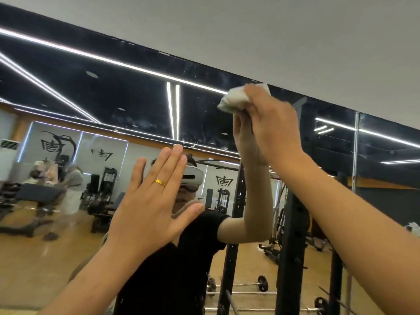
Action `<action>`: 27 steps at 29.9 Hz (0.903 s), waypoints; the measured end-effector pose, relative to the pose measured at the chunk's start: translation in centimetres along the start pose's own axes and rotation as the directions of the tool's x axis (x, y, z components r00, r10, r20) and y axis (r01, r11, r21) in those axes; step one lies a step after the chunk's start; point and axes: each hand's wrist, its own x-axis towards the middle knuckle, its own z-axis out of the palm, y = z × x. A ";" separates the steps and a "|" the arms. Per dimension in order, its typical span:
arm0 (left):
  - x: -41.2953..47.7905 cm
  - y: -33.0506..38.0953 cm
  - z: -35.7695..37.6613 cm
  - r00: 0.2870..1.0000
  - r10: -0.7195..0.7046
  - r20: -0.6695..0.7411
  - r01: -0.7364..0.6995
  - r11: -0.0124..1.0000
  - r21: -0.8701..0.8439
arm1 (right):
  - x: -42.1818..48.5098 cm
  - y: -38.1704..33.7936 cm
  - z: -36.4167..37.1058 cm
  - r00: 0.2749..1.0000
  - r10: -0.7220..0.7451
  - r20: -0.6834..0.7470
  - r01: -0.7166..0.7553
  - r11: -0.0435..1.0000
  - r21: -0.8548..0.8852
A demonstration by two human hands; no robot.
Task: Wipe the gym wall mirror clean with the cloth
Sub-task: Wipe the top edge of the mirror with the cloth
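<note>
The gym wall mirror [95, 94] fills most of the view, and its top edge slants down to the right under a grey wall. My right hand [272, 126] is raised high and grips a bunched white cloth [236, 97], which is pressed against the glass just below the mirror's top edge. My left hand [154, 201] is flat with straight fingers spread, a gold ring on one finger, palm toward the glass at head height. Whether the palm touches the mirror I cannot tell. Specks and smears show on the glass near the cloth.
The mirror reflects a person in a black shirt with a headset, a black squat rack [293, 246], barbells on a wooden floor [238, 287], weight machines and people at the far left. A vertical seam [355, 155] between mirror panels runs at the right.
</note>
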 end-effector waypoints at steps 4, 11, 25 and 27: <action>0.0 0.0 0.1 1.000 0.003 -0.008 -0.002 1.000 0.003 | 3.1 0.6 0.0 0.997 0.063 -0.047 -0.063 0.998 -0.013; 0.0 0.1 0.1 1.000 -0.011 -0.003 0.011 1.000 0.001 | -5.3 -1.1 0.1 1.000 0.000 0.024 0.000 1.000 0.008; 0.1 0.2 0.1 1.000 -0.006 -0.009 0.006 1.000 0.009 | 0.7 1.2 -0.2 0.996 0.061 -0.065 -0.060 0.998 0.016; 0.0 0.3 0.1 1.000 -0.009 -0.009 0.009 1.000 0.008 | -1.8 0.7 0.5 0.997 0.013 -0.076 -0.013 1.000 0.011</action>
